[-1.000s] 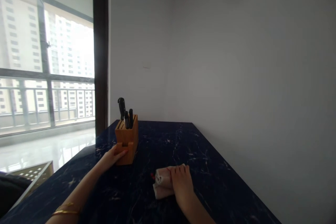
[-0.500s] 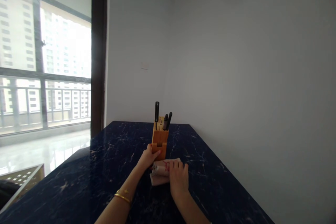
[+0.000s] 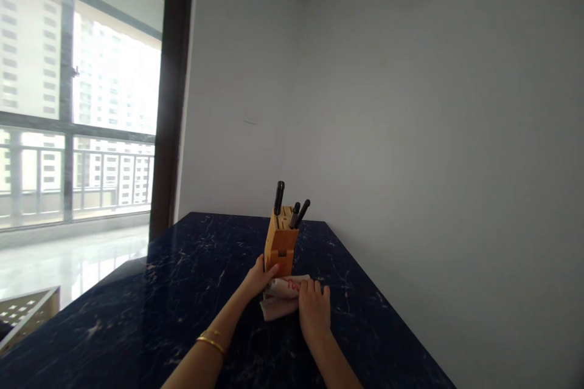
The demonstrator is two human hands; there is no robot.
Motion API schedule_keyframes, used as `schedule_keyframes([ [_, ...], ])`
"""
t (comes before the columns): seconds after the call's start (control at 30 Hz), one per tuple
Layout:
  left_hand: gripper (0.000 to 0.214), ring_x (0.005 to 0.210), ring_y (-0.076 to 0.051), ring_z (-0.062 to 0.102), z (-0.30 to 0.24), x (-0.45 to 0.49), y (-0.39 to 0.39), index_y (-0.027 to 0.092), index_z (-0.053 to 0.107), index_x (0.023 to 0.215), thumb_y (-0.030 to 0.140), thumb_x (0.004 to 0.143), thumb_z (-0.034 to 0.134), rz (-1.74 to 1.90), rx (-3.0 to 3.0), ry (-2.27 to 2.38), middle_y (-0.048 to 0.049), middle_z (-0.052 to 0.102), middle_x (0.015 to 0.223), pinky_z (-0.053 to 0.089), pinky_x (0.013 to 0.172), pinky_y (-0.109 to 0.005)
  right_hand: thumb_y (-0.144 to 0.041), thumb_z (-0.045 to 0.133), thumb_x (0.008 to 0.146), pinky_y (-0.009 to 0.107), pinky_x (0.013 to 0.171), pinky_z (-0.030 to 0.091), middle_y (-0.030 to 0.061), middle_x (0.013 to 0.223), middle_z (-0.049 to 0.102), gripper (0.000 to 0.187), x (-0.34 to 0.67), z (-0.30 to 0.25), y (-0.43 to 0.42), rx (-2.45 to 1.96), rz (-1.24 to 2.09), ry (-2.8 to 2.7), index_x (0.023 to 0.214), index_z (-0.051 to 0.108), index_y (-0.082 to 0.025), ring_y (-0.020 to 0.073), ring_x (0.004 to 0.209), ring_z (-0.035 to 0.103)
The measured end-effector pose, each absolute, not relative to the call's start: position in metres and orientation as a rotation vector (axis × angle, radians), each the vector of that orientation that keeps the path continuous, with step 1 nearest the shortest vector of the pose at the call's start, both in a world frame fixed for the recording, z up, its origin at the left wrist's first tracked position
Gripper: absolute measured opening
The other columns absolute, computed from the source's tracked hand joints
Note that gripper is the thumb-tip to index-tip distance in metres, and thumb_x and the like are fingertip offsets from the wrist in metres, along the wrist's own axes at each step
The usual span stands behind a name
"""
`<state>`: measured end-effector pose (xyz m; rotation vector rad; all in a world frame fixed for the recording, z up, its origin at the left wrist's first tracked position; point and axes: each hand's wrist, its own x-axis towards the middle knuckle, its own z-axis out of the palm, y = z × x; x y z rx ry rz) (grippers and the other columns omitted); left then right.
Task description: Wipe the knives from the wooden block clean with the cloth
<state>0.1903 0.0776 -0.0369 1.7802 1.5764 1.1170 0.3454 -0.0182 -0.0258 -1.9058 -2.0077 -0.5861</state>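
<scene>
A wooden knife block (image 3: 283,240) stands on the dark blue marbled table, with three black handles (image 3: 279,197) sticking up from its top slots. My left hand (image 3: 259,278) grips the lower left side of the block, thumb across its front face. Just in front of the block lies a folded pale cloth (image 3: 279,307) with red print on it. My right hand (image 3: 314,307) has its fingers curled over the cloth's right end. The undersides of these fingers are hidden.
The dark table (image 3: 196,267) runs back towards a grey wall (image 3: 410,134), which also borders its right side. At lower left stands a light-coloured crate with a perforated side (image 3: 27,313). Tall windows (image 3: 109,85) are at left.
The view has tilted slightly, so the block and its handles appear a little further right and leaning. Both hands keep their places on the block and the cloth.
</scene>
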Motion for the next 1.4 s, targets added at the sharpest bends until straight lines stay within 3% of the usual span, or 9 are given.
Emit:
schedule_keyframes([
  [0.1,0.055,0.122,-0.026,0.036,-0.037,0.178,0.061,0.005,0.034,0.123,0.037,0.080,0.044,1.209,1.789,1.632,-0.0197,0.044,0.127,0.030,0.097,-0.035,-0.002,0.025,0.082,0.038,0.077,0.032,0.0117,0.096,0.058,0.041,0.344,-0.026,-0.021,-1.899,-0.559,-2.040,0.099,0.059,-0.015,0.0235,0.089,0.049],
  [0.17,0.050,0.120,-0.025,0.038,-0.036,0.171,0.041,0.007,0.035,0.123,0.034,0.081,0.040,1.247,1.820,1.642,-0.0184,0.044,0.127,0.029,0.097,-0.036,-0.003,0.028,0.081,0.039,0.078,0.032,0.0123,0.097,0.059,0.039,0.342,-0.026,-0.025,-1.899,-0.517,-2.063,0.100,0.059,-0.014,0.0249,0.092,0.049],
  [0.33,0.029,0.079,-0.017,0.061,-0.032,0.153,-0.025,0.022,0.056,0.084,0.042,0.083,0.036,1.061,2.001,1.497,-0.0019,0.065,0.083,0.043,0.071,-0.025,-0.003,0.032,0.076,0.039,0.086,0.031,0.0120,0.114,0.052,0.045,0.332,0.001,-0.039,-1.752,-0.502,-1.952,0.115,0.051,-0.014,0.0250,0.103,0.045],
  [0.4,0.042,0.057,-0.015,0.061,-0.031,0.146,-0.046,0.023,0.055,0.071,0.047,0.086,0.024,0.798,2.027,1.561,0.0010,0.064,0.061,0.041,0.055,-0.023,-0.005,0.033,0.075,0.036,0.090,0.031,0.0115,0.119,0.047,0.049,0.326,0.030,-0.041,-1.589,-0.515,-1.861,0.122,0.043,-0.014,0.0234,0.107,0.042],
  [0.57,0.043,0.071,-0.022,0.065,-0.034,0.135,-0.062,0.023,0.057,0.073,0.045,0.088,0.023,0.631,2.374,1.803,-0.0043,0.068,0.073,0.040,0.058,-0.026,-0.013,0.033,0.080,0.032,0.088,0.033,0.0120,0.111,0.050,0.044,0.305,0.132,-0.023,-1.235,-0.555,-1.836,0.123,0.036,-0.011,0.0207,0.104,0.044],
  [0.77,0.053,0.071,-0.024,0.066,-0.034,0.131,-0.062,0.023,0.060,0.071,0.050,0.088,0.018,0.567,2.407,1.811,-0.0069,0.069,0.071,0.041,0.058,-0.028,-0.049,0.045,0.080,0.038,0.081,0.032,0.0141,0.094,0.059,0.050,0.280,0.221,0.036,-1.743,-0.479,-1.875,0.111,0.044,-0.010,0.0251,0.097,0.051],
  [0.9,0.056,0.073,-0.024,0.066,-0.028,0.127,-0.064,0.024,0.062,0.072,0.050,0.088,0.014,0.609,2.376,1.797,-0.0073,0.069,0.070,0.040,0.058,-0.027,-0.054,0.049,0.075,0.039,0.081,0.030,0.0110,0.093,0.061,0.046,0.273,0.232,0.065,-1.880,-0.311,-1.938,0.098,0.054,-0.014,0.0227,0.092,0.055],
  [1.17,0.056,0.072,-0.025,0.066,-0.028,0.128,-0.066,0.023,0.061,0.073,0.047,0.089,0.014,0.584,2.419,1.771,-0.0074,0.069,0.072,0.043,0.059,-0.030,-0.029,0.053,0.072,0.039,0.079,0.028,0.0002,0.055,0.058,0.016,0.269,0.218,0.080,-1.929,-0.212,-1.971,0.067,0.060,-0.015,0.0169,0.070,0.058],
  [1.4,0.055,0.071,-0.026,0.066,-0.036,0.128,-0.061,0.023,0.062,0.074,0.048,0.089,0.015,0.546,2.429,1.800,-0.0074,0.069,0.072,0.044,0.058,-0.031,-0.028,0.049,0.072,0.037,0.077,0.030,0.0023,0.071,0.061,0.015,0.270,0.223,0.077,-1.843,-0.307,-1.851,0.076,0.058,-0.017,0.0189,0.075,0.057],
])
